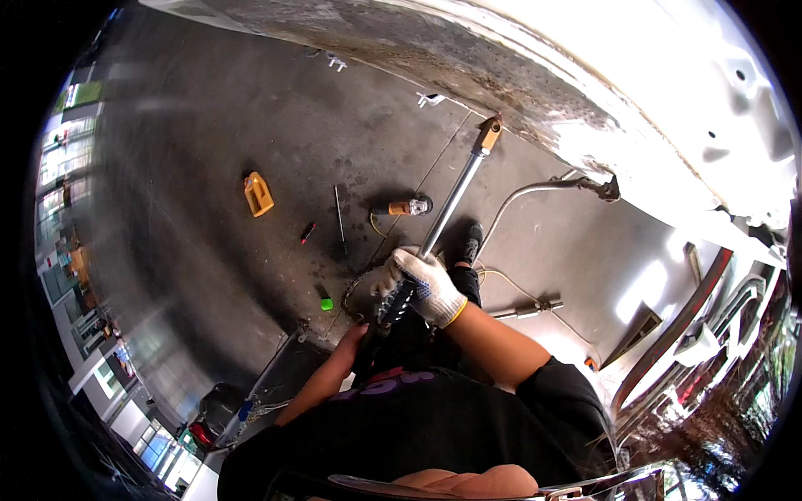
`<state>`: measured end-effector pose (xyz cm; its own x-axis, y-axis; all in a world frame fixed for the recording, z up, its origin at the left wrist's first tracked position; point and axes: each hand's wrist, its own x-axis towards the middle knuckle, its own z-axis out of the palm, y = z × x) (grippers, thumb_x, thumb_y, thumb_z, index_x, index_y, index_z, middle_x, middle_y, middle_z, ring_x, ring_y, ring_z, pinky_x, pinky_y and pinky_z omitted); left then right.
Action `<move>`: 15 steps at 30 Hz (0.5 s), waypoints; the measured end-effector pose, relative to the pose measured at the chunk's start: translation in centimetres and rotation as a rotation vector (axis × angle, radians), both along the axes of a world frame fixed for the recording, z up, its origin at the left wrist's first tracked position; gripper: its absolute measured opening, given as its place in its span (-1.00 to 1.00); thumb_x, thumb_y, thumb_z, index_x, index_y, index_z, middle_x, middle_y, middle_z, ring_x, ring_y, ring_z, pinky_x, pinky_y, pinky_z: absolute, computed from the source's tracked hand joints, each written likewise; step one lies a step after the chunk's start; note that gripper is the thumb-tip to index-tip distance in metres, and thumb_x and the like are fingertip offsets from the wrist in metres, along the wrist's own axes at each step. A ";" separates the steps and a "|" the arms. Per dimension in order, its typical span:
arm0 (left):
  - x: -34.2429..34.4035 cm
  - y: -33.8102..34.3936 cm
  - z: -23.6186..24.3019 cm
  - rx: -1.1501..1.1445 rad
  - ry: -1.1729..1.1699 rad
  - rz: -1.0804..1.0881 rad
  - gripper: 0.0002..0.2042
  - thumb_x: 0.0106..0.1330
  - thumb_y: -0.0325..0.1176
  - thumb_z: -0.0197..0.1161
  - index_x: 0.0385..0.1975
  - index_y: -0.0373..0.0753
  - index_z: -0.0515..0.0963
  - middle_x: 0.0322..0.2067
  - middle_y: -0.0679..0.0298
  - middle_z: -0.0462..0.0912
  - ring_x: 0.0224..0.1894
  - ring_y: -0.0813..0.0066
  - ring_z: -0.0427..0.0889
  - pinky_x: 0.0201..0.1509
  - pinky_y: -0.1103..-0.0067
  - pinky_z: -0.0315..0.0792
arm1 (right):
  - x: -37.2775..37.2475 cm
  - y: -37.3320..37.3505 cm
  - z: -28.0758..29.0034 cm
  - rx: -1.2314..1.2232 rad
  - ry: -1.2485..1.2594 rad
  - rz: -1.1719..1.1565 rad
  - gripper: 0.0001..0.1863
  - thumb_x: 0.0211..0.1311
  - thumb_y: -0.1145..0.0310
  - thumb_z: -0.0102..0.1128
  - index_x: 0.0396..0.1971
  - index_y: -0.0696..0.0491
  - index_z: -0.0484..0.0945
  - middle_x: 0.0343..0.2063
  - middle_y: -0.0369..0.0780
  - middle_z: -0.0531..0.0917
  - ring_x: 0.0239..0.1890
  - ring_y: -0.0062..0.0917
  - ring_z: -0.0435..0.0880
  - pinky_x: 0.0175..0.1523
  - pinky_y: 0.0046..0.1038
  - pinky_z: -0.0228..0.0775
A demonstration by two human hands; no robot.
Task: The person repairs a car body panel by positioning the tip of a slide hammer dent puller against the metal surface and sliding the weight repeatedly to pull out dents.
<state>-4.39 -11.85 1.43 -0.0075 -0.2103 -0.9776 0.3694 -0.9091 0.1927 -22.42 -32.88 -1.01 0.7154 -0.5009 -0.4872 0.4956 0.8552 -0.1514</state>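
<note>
Black cotton T-shirt [451, 426] nearest; white-gloved right hand [430, 288] grips silver yellow-headed metal bar [455, 196]; can't tell left hand [386, 282]. Probably positioning; next needs steadiness.

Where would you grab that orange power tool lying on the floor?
Probably around its narrow orange body, from above and the left: the tool lies lengthwise across the view, its broader head points right, and the metal rod in the gloved right hand shows just beyond that head.
</note>
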 end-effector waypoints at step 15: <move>3.4 15.3 -2.9 -0.105 -0.127 -0.014 -0.49 0.44 0.22 0.20 0.06 -0.13 0.54 -0.45 0.21 0.64 -0.60 0.33 0.62 -0.57 0.37 0.56 | -0.4 16.9 -0.7 -0.551 0.265 0.663 -0.71 0.61 0.23 0.24 -0.14 0.18 0.73 -0.29 -0.33 0.73 -0.10 -0.65 0.64 0.11 -0.45 0.53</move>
